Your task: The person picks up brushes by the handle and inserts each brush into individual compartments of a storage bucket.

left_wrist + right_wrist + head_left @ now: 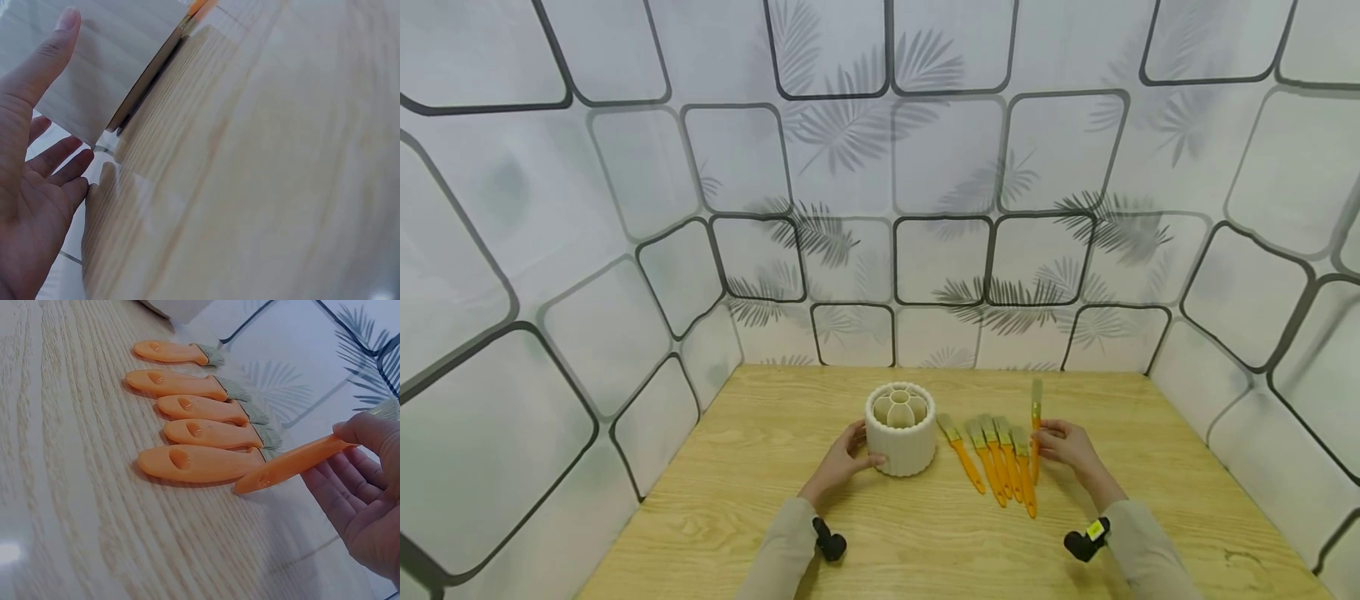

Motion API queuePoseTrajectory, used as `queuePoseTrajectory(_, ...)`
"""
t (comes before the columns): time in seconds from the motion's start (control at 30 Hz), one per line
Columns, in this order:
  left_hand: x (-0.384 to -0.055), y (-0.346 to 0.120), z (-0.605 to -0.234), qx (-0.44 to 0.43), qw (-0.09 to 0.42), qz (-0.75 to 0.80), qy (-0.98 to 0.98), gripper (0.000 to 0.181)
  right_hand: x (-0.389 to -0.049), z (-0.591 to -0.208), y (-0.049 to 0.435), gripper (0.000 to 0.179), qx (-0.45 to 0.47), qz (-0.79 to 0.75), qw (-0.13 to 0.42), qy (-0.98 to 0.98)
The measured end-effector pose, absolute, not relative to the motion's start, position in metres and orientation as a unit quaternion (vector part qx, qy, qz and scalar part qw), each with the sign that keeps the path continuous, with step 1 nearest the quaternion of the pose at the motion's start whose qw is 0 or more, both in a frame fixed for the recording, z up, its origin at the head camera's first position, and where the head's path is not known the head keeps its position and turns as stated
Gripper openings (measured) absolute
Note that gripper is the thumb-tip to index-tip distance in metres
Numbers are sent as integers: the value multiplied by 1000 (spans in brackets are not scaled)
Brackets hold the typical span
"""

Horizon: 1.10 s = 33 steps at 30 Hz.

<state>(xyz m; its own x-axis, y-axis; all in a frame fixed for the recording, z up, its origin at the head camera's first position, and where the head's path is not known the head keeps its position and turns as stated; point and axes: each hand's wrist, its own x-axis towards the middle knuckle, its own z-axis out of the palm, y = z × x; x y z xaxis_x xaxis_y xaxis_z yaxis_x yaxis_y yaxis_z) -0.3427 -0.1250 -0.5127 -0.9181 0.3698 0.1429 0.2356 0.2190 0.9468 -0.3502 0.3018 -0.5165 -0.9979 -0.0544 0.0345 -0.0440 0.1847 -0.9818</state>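
Note:
A cream, ribbed round holder with several inner compartments stands on the wooden table. My left hand holds its left side, the thumb on the ribbed wall and the other fingers around the back. On the right, my right hand pinches a paintbrush by its orange handle, bristles up. In the right wrist view the handle end of this brush slants close over the table. Several more orange-handled paintbrushes lie between the two hands, bristles pointing away from me.
The wooden table reaches back to a pale patterned curtain with dark outlined shapes and leaves, which also closes in both sides. One brush lies a little apart from the others, right beside the holder.

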Motion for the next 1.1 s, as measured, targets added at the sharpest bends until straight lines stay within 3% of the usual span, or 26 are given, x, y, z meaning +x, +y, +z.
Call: queuePoseTrajectory(1.1, -345, -119, -520, 200, 27, 629, 751, 81, -346, -494, 287, 54, -14, -635, -43, 771)
